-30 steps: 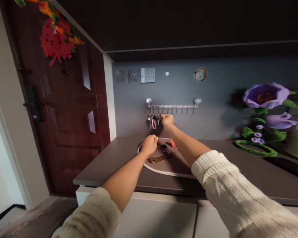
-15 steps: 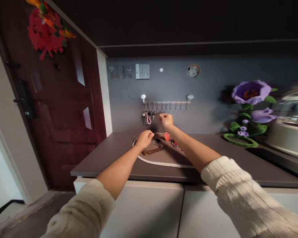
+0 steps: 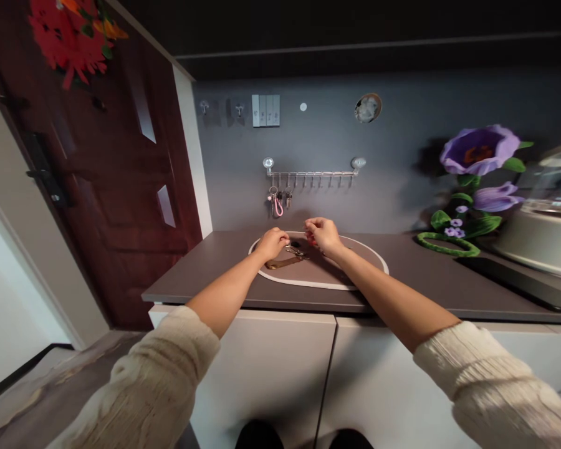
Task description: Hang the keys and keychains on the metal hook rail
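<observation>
My left hand (image 3: 271,242) rests curled on an oval tray (image 3: 355,279) on the countertop, its fingers closed on a key bunch with a brown leather strap (image 3: 283,262). My right hand (image 3: 322,232) is down on the tray too, fingers pinched around a small red key fob that barely shows. On the wall behind, a metal hook rail (image 3: 311,175) carries a bunch of keys with a pink loop (image 3: 277,202) at its left end.
A dark red door (image 3: 98,168) with a black handle stands to the left. Purple fabric flowers (image 3: 479,181) and a glass-lidded pot (image 3: 542,218) sit on the counter at the right. Light switches (image 3: 265,110) are above the rail. White cabinet doors are below.
My right hand came down from the hook rail to the tray and closed on the red fob. The left hand stayed on the strapped keys. The view tilted downward.
</observation>
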Available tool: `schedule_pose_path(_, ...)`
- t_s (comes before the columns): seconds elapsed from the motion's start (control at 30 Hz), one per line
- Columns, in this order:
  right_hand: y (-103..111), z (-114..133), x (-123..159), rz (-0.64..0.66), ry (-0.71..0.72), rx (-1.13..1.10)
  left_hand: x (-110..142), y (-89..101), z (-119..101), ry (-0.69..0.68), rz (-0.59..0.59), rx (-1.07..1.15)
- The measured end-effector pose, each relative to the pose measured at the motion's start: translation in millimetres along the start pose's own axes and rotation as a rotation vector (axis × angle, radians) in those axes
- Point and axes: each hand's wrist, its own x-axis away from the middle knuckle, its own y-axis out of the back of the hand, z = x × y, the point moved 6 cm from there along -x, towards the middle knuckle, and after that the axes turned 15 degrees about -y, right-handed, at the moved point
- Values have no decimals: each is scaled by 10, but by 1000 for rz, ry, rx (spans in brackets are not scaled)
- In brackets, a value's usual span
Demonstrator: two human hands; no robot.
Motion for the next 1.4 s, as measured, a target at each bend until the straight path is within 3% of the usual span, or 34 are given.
schedule_pose_path(0.1, -28, -63, 62, 53, 10, 101, -14, -45, 12, -21, 56, -24)
schedule_pose_path(0.3, -61, -48, 93, 29, 93, 379, -47, -108, -5, -81, 153, -45)
schedule_pose_path(0.53, -123, 2, 91, -4, 204, 556, -53, -75, 5, 25, 117, -19)
schedule_pose_path(0.93, -147, 38, 118, -9, 222, 635, -67, -93, 13, -4, 112, -133)
schedule_pose_path(1.4, -150, 15, 100, 9, 211, 600, -69, 19, -2, 19, -52, -117)
